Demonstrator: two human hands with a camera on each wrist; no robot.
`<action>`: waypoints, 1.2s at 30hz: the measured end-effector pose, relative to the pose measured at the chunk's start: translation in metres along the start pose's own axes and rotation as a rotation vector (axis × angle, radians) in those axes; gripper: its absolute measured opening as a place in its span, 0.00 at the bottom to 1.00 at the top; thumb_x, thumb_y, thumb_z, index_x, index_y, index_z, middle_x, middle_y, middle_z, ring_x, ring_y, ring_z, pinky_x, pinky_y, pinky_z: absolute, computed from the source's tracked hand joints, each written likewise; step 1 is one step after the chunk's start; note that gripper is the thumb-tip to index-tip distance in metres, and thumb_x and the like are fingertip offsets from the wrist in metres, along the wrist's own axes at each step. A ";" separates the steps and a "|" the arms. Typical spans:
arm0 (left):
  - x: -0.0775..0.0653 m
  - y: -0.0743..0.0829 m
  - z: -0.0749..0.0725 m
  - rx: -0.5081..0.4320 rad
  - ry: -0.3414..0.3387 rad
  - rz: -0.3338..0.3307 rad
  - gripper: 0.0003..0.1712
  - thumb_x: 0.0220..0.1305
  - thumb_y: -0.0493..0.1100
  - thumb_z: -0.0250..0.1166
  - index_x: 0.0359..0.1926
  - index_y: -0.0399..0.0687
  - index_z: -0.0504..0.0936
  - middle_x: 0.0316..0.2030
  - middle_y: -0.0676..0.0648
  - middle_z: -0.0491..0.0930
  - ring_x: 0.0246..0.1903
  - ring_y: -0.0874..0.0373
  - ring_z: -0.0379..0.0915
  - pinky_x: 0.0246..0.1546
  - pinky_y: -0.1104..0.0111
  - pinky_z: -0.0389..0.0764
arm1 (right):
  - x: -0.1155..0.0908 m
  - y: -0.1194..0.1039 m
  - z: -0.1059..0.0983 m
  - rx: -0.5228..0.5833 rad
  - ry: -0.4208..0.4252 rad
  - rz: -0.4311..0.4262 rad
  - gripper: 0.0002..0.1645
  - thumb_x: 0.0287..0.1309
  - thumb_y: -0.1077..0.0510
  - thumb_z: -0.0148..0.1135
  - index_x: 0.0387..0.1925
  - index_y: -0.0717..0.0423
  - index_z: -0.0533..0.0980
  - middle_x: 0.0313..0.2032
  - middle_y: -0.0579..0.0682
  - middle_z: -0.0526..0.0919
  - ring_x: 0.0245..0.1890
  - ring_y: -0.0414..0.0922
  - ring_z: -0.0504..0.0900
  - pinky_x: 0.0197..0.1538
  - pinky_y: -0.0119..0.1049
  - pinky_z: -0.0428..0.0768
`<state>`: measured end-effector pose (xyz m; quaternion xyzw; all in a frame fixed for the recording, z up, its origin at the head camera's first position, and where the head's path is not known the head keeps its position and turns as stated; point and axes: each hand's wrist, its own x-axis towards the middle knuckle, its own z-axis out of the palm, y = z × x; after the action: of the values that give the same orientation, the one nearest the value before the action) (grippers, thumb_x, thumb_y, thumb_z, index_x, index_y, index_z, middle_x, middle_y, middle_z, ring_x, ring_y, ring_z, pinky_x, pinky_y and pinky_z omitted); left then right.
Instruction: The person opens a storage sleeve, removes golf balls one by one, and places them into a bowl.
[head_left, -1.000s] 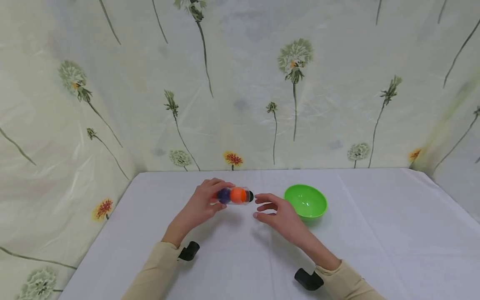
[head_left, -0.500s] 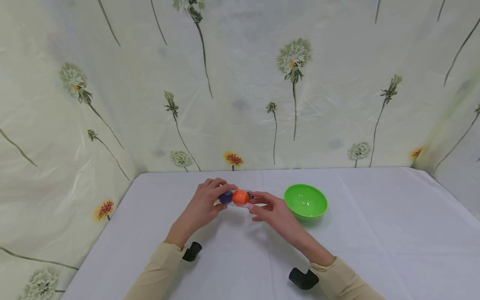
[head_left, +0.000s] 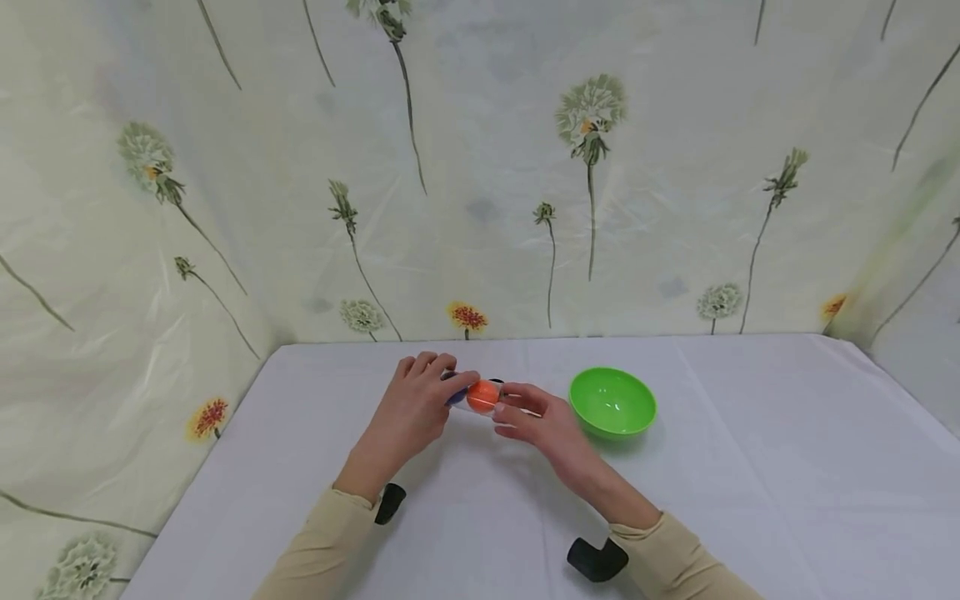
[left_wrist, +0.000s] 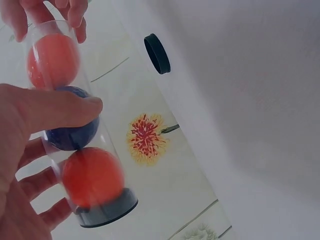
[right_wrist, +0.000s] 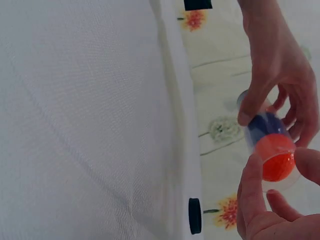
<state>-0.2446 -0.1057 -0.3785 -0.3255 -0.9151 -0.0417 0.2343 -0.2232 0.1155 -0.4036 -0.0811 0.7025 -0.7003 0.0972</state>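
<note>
Behind everything, a glossy, creased sheet [head_left: 480, 242] printed with dandelions hangs as backdrop. In front of it spreads the bench [head_left: 720, 500], under a white cloth whose fine weave shows from the right wrist.

Two beige sleeves [head_left: 678, 554] come in from below, with loose folds in their fabric.

The left hand [head_left: 411, 410] has its fingers wrapped round a clear tube, the thumb across its middle. The right hand [head_left: 547, 427] has curved fingers and thumb at either side of the tube's open mouth, set about as wide as the rim; whether they press on it, I cannot tell.

Beside the right hand, a smooth, shiny, round green bowl [head_left: 612, 402] sits on the cloth.

The straight-walled tube [left_wrist: 103, 137] itself is held above the bench, to the left of the bowl, its mouth turned toward the right hand.

Inside are three round balls in a row: an orange ball [left_wrist: 53, 61] nearest the mouth, a dark blue ball [left_wrist: 72, 139] partly behind the thumb, and a second orange ball [left_wrist: 93, 176] against the dark end cap [left_wrist: 107, 212]. Apart from the tube, a shallow black lid [left_wrist: 157, 53] shows against the white cloth.
</note>
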 end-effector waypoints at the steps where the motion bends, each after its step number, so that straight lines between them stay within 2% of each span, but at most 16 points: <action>1: 0.000 0.000 0.000 0.014 0.008 0.004 0.31 0.53 0.35 0.74 0.55 0.66 0.78 0.50 0.48 0.74 0.53 0.50 0.67 0.52 0.54 0.68 | 0.000 0.000 0.000 0.005 -0.001 0.000 0.30 0.63 0.52 0.66 0.64 0.57 0.71 0.57 0.58 0.77 0.52 0.58 0.81 0.54 0.46 0.78; 7: 0.001 0.000 -0.002 0.047 0.022 0.023 0.32 0.52 0.33 0.74 0.56 0.65 0.79 0.50 0.48 0.73 0.52 0.50 0.66 0.52 0.55 0.68 | 0.000 -0.003 0.001 0.027 0.006 -0.002 0.27 0.64 0.56 0.64 0.63 0.58 0.72 0.58 0.58 0.76 0.54 0.59 0.80 0.53 0.42 0.78; 13: -0.001 0.000 -0.001 0.033 0.011 0.014 0.32 0.51 0.35 0.75 0.56 0.63 0.78 0.49 0.47 0.73 0.52 0.49 0.67 0.50 0.56 0.68 | -0.001 -0.003 -0.001 -0.026 0.022 -0.025 0.25 0.64 0.56 0.65 0.61 0.57 0.75 0.57 0.57 0.77 0.50 0.58 0.82 0.54 0.40 0.78; 20: -0.005 0.000 0.002 -0.028 0.009 -0.031 0.32 0.52 0.37 0.75 0.57 0.60 0.76 0.49 0.49 0.73 0.52 0.49 0.67 0.48 0.56 0.70 | -0.002 -0.007 -0.004 -0.047 0.031 -0.059 0.23 0.65 0.55 0.63 0.60 0.56 0.75 0.56 0.55 0.76 0.48 0.52 0.84 0.54 0.42 0.78; 27: -0.005 -0.001 0.004 -0.079 -0.009 -0.080 0.32 0.54 0.38 0.75 0.60 0.58 0.76 0.49 0.49 0.74 0.51 0.50 0.68 0.46 0.56 0.72 | -0.002 -0.010 -0.005 -0.023 0.051 -0.081 0.25 0.63 0.58 0.64 0.61 0.58 0.73 0.56 0.58 0.76 0.46 0.51 0.85 0.54 0.40 0.78; 36: -0.006 -0.001 0.001 -0.017 0.021 -0.080 0.31 0.54 0.37 0.74 0.59 0.59 0.77 0.47 0.48 0.74 0.49 0.49 0.68 0.46 0.55 0.71 | -0.001 -0.011 -0.010 -0.079 0.062 -0.100 0.25 0.62 0.60 0.64 0.60 0.57 0.74 0.54 0.57 0.79 0.46 0.50 0.84 0.52 0.42 0.79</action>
<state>-0.2420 -0.1099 -0.3814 -0.2903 -0.9244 -0.0624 0.2393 -0.2245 0.1253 -0.3925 -0.0981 0.7274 -0.6781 0.0368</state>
